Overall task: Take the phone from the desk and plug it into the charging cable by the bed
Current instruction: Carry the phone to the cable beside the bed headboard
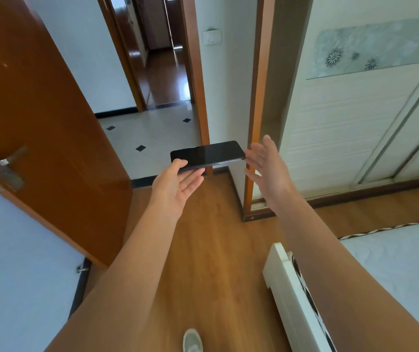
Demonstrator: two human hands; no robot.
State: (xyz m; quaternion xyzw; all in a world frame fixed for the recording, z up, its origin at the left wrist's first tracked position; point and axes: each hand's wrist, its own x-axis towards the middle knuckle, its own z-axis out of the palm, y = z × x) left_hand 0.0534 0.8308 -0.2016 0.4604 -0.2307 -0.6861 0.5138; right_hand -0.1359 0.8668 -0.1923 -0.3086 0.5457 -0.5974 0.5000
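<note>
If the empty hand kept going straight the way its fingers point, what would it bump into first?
Probably the orange wooden frame beside the white wardrobe. The right hand points up and forward toward it, just past the phone, though depth is hard to judge.

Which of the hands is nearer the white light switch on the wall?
Right. The right hand is open just below and right of the light switch in this view; the left hand, holding the phone, sits lower.

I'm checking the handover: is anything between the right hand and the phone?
Nothing visible. The phone is held in the left hand; the open right hand is at its free end.
</note>
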